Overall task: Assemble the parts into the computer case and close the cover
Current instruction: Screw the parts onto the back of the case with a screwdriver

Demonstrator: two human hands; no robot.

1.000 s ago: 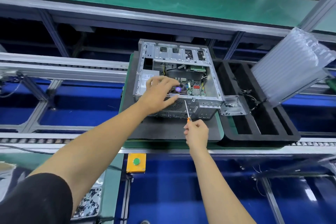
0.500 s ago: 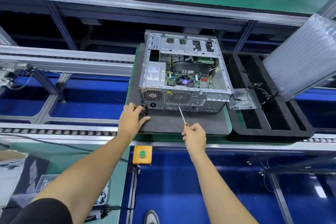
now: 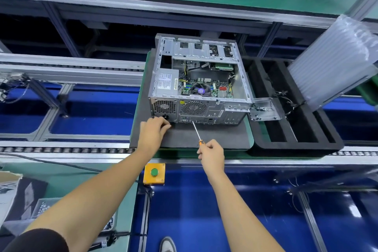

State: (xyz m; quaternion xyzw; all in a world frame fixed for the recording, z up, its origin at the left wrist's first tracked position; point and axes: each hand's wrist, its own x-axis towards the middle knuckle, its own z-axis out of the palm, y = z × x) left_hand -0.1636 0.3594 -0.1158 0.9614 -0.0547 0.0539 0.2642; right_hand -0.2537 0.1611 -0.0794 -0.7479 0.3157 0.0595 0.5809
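An open silver computer case [image 3: 239, 88] lies on a dark mat [image 3: 214, 137], its cover off and its motherboard, fan and power supply exposed. My left hand [image 3: 152, 132] rests at the case's lower left rear corner, fingers curled against it by the power socket. My right hand [image 3: 211, 154] grips an orange-handled screwdriver [image 3: 196, 132]; its tip points up at the rear panel's bottom edge. A small metal bracket [image 3: 263, 109] with loose screws sits at the case's right rear corner.
A black foam tray [image 3: 296, 141] with long slots and some cables lies right of the mat. A clear air-cushion sleeve [image 3: 335, 63] leans over it. An orange box with a green button [image 3: 154, 173] is on the conveyor rail. A parts bin [image 3: 43, 208] sits lower left.
My left hand came out of the case interior and down to its lower left rear corner. The right hand kept the screwdriver at the rear panel. The camera view shifted.
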